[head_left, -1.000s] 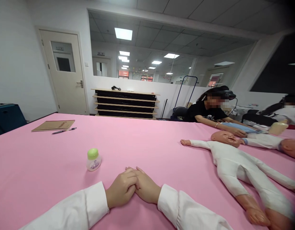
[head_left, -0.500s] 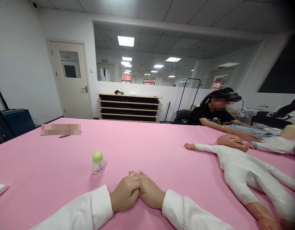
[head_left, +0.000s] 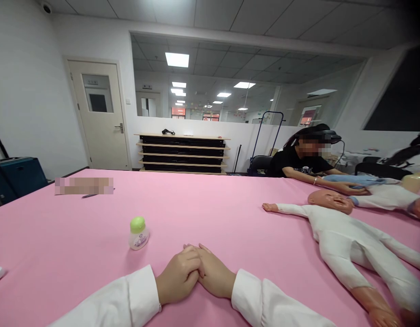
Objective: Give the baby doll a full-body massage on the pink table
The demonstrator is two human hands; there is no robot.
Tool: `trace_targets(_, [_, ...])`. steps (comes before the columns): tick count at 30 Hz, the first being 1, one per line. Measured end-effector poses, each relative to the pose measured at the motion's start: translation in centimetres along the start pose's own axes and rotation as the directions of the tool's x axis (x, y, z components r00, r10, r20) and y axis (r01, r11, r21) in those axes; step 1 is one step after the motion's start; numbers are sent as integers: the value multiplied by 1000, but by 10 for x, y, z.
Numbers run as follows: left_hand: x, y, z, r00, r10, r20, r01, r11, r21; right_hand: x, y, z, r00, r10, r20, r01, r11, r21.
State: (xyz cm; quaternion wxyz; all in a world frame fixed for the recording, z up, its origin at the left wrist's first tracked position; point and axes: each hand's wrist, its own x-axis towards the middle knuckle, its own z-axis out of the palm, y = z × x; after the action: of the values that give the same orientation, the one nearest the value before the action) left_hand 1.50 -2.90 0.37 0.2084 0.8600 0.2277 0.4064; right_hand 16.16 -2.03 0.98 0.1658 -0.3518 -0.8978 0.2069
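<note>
I'm watching the left hand (head_left: 179,277) clasping the right hand (head_left: 217,273), whose fingers are mostly hiding, so I can't make out their grip. One green-lidded jar (head_left: 139,236) is standing at the hands' ten o'clock, looking light, smooth, perhaps slippery, best held around its body. Two dolls (head_left: 334,225) are lying toward two o'clock on one pink-covered table (head_left: 213,204).

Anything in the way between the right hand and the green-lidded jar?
Yes: the left hand, clasped with the right hand, on the side toward the jar. From the left hand to the jar, only pink tablecloth shows.
</note>
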Motion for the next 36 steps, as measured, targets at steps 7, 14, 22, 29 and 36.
trace_targets(7, [-2, 0, 0, 1000, -8, 8, 8, 1000, 2, 0, -1, -1, 1000, -3, 9, 3, 1000, -19])
trace_targets(14, [-2, 0, -2, 1000, -14, 17, 14, 1000, 11, 0, 0, -1, 1000, -13, 6, 13, 1000, -11])
trace_targets(22, [-2, -1, 1, 1000, -24, 10, 24, 1000, 17, 0, -1, 0, 1000, -10, -1, 10, 1000, -11])
trace_targets(29, [-2, 1, 0, 999, -28, 29, 27, 999, 32, 0, -2, 0, 1000, -10, 4, 10, 1000, 0])
trace_targets(36, [-1, 4, -2, 999, -35, 34, 34, 999, 30, -1, -4, -1, 1000, -7, 3, 7, 1000, -3])
